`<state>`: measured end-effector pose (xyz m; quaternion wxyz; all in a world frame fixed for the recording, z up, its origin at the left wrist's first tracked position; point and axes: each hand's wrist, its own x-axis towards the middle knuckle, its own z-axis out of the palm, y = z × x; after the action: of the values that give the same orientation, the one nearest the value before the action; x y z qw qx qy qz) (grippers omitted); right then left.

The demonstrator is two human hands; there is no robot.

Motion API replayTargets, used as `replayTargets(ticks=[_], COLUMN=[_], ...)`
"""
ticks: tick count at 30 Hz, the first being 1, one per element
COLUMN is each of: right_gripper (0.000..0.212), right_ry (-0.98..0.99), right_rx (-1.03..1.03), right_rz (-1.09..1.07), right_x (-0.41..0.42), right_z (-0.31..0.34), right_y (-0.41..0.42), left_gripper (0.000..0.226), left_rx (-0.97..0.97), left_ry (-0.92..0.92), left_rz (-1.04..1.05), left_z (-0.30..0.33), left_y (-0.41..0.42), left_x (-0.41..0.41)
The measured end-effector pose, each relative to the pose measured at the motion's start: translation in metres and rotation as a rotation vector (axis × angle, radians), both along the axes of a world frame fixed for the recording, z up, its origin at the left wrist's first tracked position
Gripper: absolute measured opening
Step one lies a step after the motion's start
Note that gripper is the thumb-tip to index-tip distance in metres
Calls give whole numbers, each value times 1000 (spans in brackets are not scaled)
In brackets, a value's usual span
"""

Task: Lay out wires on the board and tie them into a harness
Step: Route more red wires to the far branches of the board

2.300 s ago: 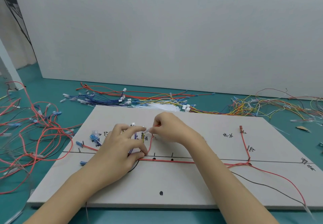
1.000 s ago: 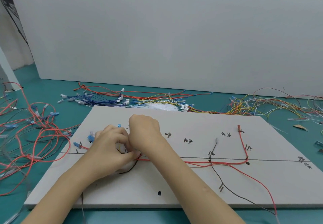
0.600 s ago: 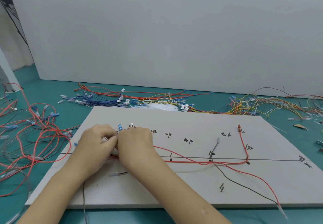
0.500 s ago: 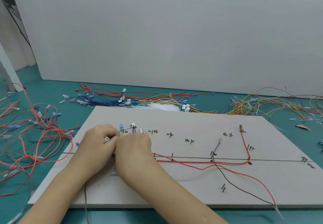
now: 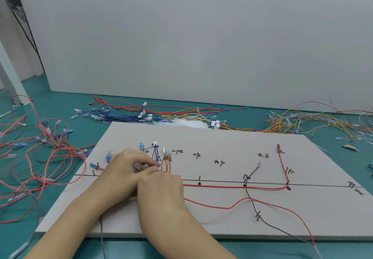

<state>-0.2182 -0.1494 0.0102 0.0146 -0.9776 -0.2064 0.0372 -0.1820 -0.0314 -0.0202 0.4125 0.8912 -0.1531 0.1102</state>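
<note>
Head view: you are working at the left part of the board (image 5: 232, 137), where the wires (image 5: 166, 164) are branching up to their marked spots. Your left hand (image 5: 123, 169) is pinching something small at its fingertips, seemingly the bundle; your right hand (image 5: 161, 188) is lying against it, its grip hidden. Judgement: you are gathering or tying this junction. Next, cinch there without dragging the red wire (image 5: 232, 187) off the drawn line.

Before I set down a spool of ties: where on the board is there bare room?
The board's far strip, between its back edge and the handwritten labels, is bare. So is the near-left corner beside the left hand. The left-centre is crowded with connectors and both hands; red wires cross the right.
</note>
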Motion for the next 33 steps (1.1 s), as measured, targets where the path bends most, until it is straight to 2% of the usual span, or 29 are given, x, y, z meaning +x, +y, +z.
replayTargets(ticks=[2,3,7,10,13,18,25,29,33], right_gripper=[43,41,39,40,42,40,12,4,7], right_ry=[9,16,22,45,56,-3,25,61,78], right_rx=[34,55,145,181,203,357,616,678,621], right_rz=[3,12,36,29,17,-65,-178,-236,-331], right_x=[-5,-9,-23,-29,-33,-34,-36,-33,-30], right_z=[-2,-2,-2,-3,-5,-15,-15,-13,-10], right_y=[-4,-6,-14,-21,-27,-41,-73,-92,-108], left_gripper=[5,4,11,8,18,3,3,16,24], left_rx=[19,28,28,38,75,226,190,177,164], left_ry=[8,0,11,15,-10,-64,-49,-42,-42], left_rz=[-17,-19,-70,-84,-79,-61,-78,-73,-42], left_z=[-1,0,0,1,0,0,1,0,-2], left_y=[0,-1,0,-1,-3,-2,-3,-3,-6], left_x=[0,-1,-1,-3,-3,-4,-5,-4,-3])
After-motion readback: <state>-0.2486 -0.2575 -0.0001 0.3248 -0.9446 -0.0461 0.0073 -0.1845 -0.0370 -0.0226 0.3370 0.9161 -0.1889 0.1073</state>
